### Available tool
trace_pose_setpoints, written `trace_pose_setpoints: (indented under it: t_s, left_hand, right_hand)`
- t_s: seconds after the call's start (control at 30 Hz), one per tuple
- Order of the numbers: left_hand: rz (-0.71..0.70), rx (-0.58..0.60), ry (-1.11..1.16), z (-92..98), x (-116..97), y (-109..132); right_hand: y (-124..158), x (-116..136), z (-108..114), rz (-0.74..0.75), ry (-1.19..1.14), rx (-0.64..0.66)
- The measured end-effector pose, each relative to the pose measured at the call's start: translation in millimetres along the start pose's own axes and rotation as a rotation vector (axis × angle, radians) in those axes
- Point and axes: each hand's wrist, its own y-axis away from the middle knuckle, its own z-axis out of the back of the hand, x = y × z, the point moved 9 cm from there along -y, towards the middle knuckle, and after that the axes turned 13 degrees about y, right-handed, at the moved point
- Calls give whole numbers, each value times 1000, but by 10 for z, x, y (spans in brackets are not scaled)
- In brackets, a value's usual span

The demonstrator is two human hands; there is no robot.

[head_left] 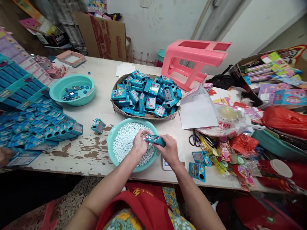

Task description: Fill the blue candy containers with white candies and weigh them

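My right hand [169,148] grips a small blue candy box [155,139], tilted over the rim of a turquoise basin [110,153]. The basin holds a great many small white candies [126,140]. Palm up and fingers curled, my left hand [141,143] is at the box's left end, above the candies. A few white candies seem to lie in its fingers, partly hidden. Left of the basin, one blue box [98,126] lies alone on the table. Behind the basin stands a cut-down carton [144,117] heaped with blue boxes [151,89].
A turquoise basin [72,101] with blue pieces stands left. Stacked blue boxes [48,131] fill the left side, where another person's hand [5,156] rests. A pink stool [194,52], paper [198,110], scissors [194,139], flat blue packs [197,171] and a scale [166,165] are right.
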Motion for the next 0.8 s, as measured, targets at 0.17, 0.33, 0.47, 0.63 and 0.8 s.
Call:
trace_pose_setpoints:
  t_s: [0.17, 0.33, 0.47, 0.63, 0.8]
  left_hand:
    - [-1, 74, 26, -17, -86, 19]
    - [-174, 224, -303, -3, -274, -52]
    - [-471, 165, -963, 46, -687, -12]
    - [-486, 701, -1397, -449, -650, 570]
    - [-650, 736, -1596, -585, -846, 964]
  right_hand:
    - [1, 12, 45, -16, -105, -19]
    - [15, -57, 49, -84, -288, -28]
    - [120, -298, -51, -285, -609, -39]
    - [129, -69, -207, -257, -657, -9]
    - [45, 412, -439, -166, -819, 106]
